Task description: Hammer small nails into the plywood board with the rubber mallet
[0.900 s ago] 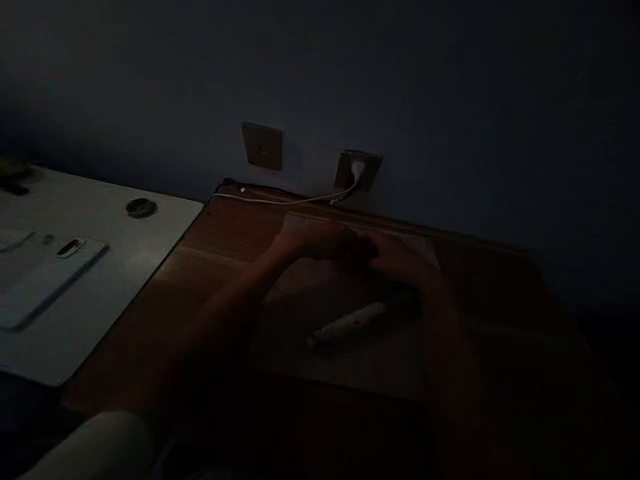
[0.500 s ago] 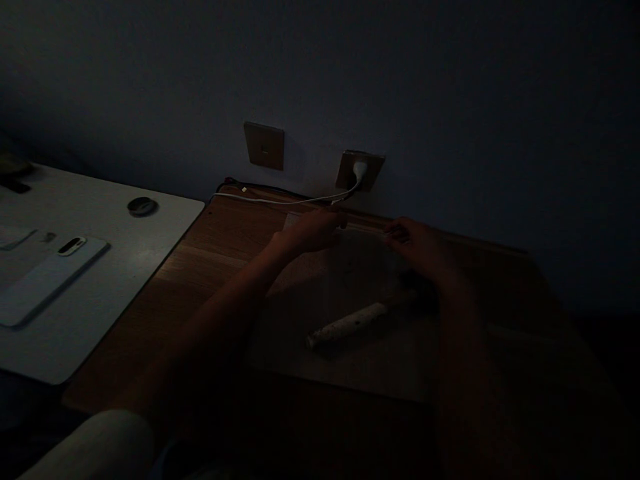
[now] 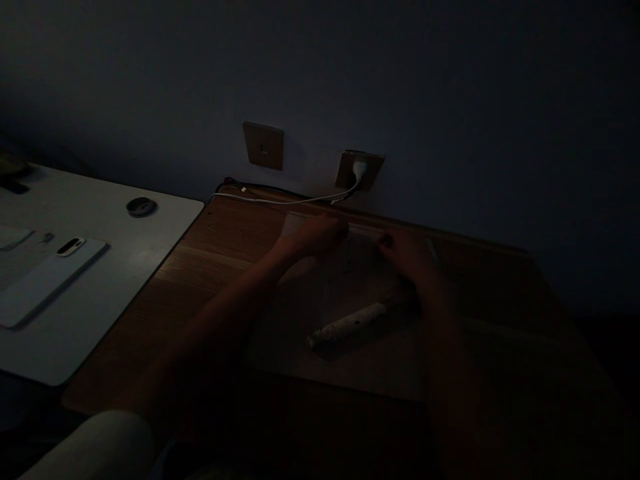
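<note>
Both hands at the sheet's far side: left hand (image 3: 323,233) curled, right hand (image 3: 400,250) bent inward, a gap between them. Are the fingers pinching anything? Too dark to tell. The sheet (image 3: 320,293) lies spread beneath and between them, and that much looks done; what's left can't be judged. Small dark marks (image 3: 347,268) show just below the left fingers. The tool (image 3: 347,325) rests on the sheet, nearer the body than either hand's fingers, its far end lost by the right forearm. Beyond the fingers, a cable (image 3: 280,201) meets a plug (image 3: 359,169); well left, a phone (image 3: 50,283) and a ring (image 3: 141,207).
</note>
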Demonstrator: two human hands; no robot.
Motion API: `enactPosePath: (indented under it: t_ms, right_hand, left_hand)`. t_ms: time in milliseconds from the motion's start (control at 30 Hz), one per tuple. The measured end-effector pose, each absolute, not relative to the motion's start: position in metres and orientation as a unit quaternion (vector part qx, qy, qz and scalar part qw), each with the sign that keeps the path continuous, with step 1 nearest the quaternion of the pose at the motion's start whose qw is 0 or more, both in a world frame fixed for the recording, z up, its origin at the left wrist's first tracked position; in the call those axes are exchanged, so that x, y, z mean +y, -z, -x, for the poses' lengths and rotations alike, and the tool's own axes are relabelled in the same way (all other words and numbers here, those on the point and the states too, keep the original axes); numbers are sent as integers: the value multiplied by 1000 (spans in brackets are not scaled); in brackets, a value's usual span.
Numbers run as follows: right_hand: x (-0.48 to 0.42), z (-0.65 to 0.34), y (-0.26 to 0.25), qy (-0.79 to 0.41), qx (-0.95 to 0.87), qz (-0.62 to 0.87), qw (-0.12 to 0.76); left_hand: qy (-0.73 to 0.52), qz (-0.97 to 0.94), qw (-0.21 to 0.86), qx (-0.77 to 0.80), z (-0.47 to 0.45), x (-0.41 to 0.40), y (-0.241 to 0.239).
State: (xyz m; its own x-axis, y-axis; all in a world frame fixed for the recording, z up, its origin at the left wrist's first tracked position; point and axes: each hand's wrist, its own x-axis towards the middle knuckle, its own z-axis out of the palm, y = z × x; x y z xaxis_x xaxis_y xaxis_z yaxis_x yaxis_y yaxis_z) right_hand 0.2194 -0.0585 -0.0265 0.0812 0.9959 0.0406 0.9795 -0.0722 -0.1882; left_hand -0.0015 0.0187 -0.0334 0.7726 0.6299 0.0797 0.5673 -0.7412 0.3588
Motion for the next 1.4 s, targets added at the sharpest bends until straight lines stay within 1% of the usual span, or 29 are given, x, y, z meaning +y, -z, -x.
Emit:
enactPosePath:
  t_ms: [233,367,567,633,767,867,1067,1200,1400]
  right_hand:
    - [-61,-216,23,-52,-682,723,97]
    - [-62,-213,15,-68,-677,726,103]
    - [-58,-214,15,-91,-701,688,163]
    - [-56,-214,20,-93,-706,678,181]
    - [-53,-213,28,-119,-693,675,223]
    - [-53,-212,30,-136,-681,675,248]
    - [-54,-208,25,-130,-693,672,225]
    - [-53,-207,26,-111,-714,661,201]
    - [-51,-208,31,-88,-728,654,185]
  left_hand:
    - [-166,-916,184,315,1,26,46]
    - [-173,-908,207,322,1,28,44]
    - [-171,-909,251,287,6,32,39]
    - [-165,-910,240,295,7,32,39]
    - [-143,-915,185,327,5,29,39]
    - [-132,-916,173,336,4,26,39]
    - [-130,-911,167,354,1,23,37]
    - [-126,-904,183,365,0,22,38]
    - [-149,-909,230,313,3,25,35]
